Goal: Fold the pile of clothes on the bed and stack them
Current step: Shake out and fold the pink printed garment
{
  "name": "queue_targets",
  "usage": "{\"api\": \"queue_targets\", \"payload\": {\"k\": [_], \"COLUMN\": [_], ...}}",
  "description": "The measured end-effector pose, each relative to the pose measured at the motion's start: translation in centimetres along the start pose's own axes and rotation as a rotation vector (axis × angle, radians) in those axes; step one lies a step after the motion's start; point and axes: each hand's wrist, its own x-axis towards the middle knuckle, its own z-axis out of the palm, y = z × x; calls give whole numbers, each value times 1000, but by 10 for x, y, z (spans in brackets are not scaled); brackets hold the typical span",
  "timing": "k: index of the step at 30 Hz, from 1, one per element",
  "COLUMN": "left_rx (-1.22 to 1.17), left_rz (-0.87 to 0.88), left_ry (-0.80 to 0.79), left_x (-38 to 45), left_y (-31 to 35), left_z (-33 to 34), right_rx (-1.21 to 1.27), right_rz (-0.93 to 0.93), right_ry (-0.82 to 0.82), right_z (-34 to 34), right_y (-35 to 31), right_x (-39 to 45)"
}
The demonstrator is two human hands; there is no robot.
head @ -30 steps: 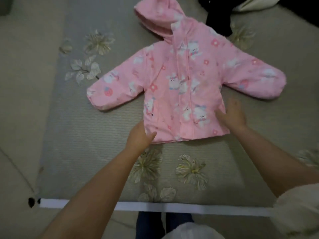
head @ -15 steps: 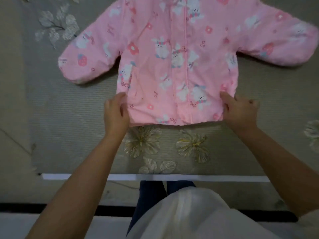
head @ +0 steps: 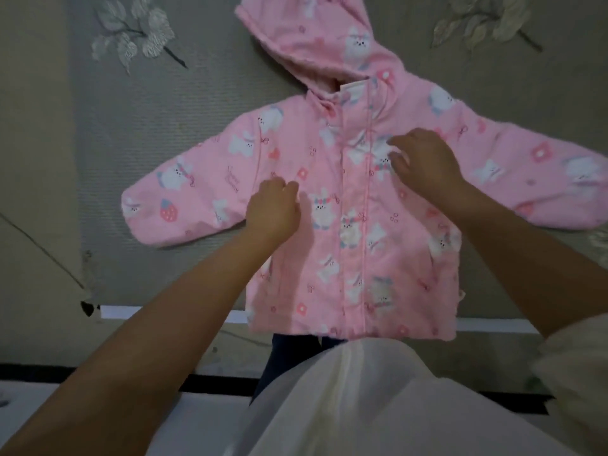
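Lying: the jacket (head: 355, 205) is spread front-up on the bed (head: 158, 133), filling the middle and right of the frame.
Jacket: pink, hooded, printed with white bunnies, flowers and a strawberry; front closed down the centre.
Hood: points to the top centre of the frame, tilted a little left.
Sleeves: 2, spread out to either side; the one at left ends near the left-centre of the frame, the one at right runs to the right edge.
Hem: at lower centre, hanging past the white edge strip (head: 171, 314) of the bed.
Left hand (head: 273, 209): on the jacket left of the front closure, near the armpit of the sleeve at left; fingers curled into the cloth, whether they pinch it I cannot tell.
Right hand (head: 424, 161): on the chest, right of the closure and higher up in the frame; fingers bent loosely, tips pressing the cloth, gripping nothing.
Bed cover: grey-green with pale leaf sprigs (head: 135, 37) at upper left and upper right.
Person: white top (head: 362, 406) at bottom centre, dark trousers just above it.
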Motion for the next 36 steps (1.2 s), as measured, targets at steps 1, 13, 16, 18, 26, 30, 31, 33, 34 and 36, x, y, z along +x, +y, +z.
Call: {"api": "queue_targets", "payload": {"k": [1, 13, 16, 18, 26, 30, 31, 33, 34, 36], "left_rx": [-35, 83, -399, -674, -1326, -1493, -1494, -1476, -1408, -1104], "left_rz": [22, 66, -91, -241, -375, -313, -276, -151, -67, 103], "left_ry": [100, -102, 201, 350, 423, 398, 395, 366, 360, 368], "left_x": [10, 77, 113, 145, 238, 251, 250, 242, 238, 227], "left_y": [2, -36, -48, -58, -64, -52, -48, -38, -32, -21], "left_z": [2, -8, -41, -62, -115, -131, -133, -138, -138, -130], "right_rx": [-6, -567, -342, -15, -188, 234, 340, 474, 505, 568], "right_rz": [-22, 252, 199, 106, 43, 58, 97, 250, 346, 552], "right_ry": [63, -386, -100, 82, 55, 196, 252, 372, 415, 459], "right_z": [0, 0, -17, -25, -1, -11, -18, -31, -37, -45], "right_y": [0, 50, 28, 7, -29, -12, -8, 7, 18, 44], "right_x": [15, 84, 114, 138, 198, 191, 187, 181, 180, 177]}}
